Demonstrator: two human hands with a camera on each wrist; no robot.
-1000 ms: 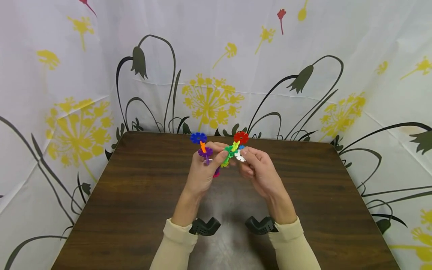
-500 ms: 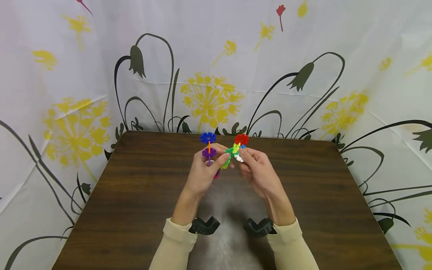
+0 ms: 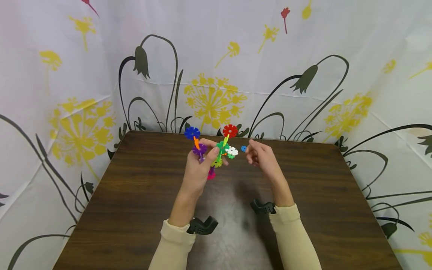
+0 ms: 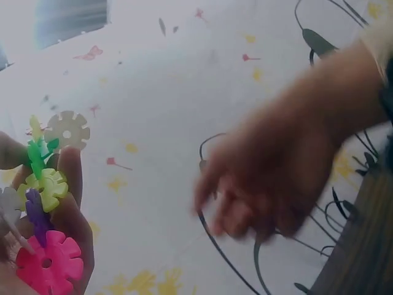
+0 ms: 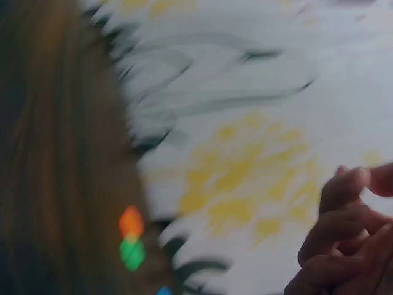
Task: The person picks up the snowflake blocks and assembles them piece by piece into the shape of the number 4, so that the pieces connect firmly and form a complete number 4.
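Between thumb and fingers, my left hand [image 3: 197, 170] grips a chain of interlocking notched plastic discs, raised over the table. A blue disc [image 3: 192, 133] and a red disc [image 3: 230, 130] top its two ends, with a white disc [image 3: 233, 150] at the right side. Lower on the chain hangs a pink disc [image 4: 50, 263]. My right hand [image 3: 262, 155] is off the chain, its fingers loosely bent with nothing visible in them. Beside its fingertips, a small loose blue disc [image 3: 243, 149] shows at the table's far part. Fingers cover part of the chain.
On the dark wooden table [image 3: 135, 210] near its far edge lie an orange disc [image 5: 131, 222] and a green disc [image 5: 132, 254], blurred. Behind the table hangs a white curtain [image 3: 209, 45] printed with flowers.
My right hand has let go of the chain and moved right. The left hand has shifted slightly left and turned the chain, so the white disc and the loose discs behind show more.
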